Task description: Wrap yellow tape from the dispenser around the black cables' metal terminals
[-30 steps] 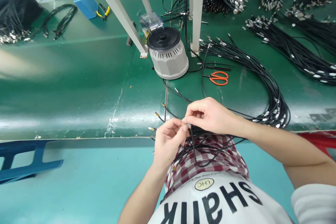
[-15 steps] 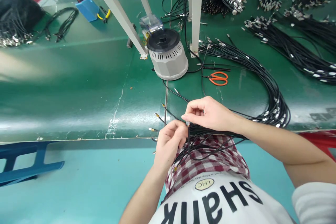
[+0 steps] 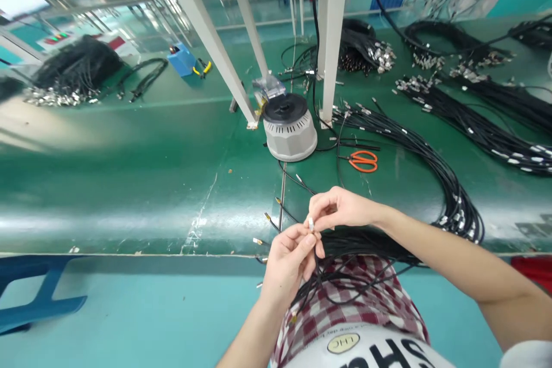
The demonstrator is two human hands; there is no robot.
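Compared with the earlier view: whole scene sitting lower in the frame, more of the far bench and its metal rails showing, lettering on the white shirt (image 3: 379, 353) mostly cut off at the bottom edge. Small silver connector (image 3: 311, 224) now in plain sight rather than half covered, upright at the end of a black cable (image 3: 317, 267), near the middle of the view and just beyond the front edge of the green bench (image 3: 129, 184).

Left hand (image 3: 287, 264) at seven o'clock from the connector, right hand (image 3: 340, 210) at two o'clock. Fingers of the right hand (image 3: 322, 207) curled almost shut, pinching the connector from above; fingertips of the left hand (image 3: 304, 244) closed on it from below, both hands touching.

Cable dropping toward six o'clock into a tangled bundle of black cables (image 3: 357, 244) over a red checked cloth (image 3: 340, 313). Gold-tipped cable ends (image 3: 266, 219) fanned out at nine o'clock. Farther off on the bench: gray round machine (image 3: 290, 138) at twelve o'clock, orange scissors (image 3: 363, 161) at one o'clock, coiled cables (image 3: 457, 207) at two o'clock.
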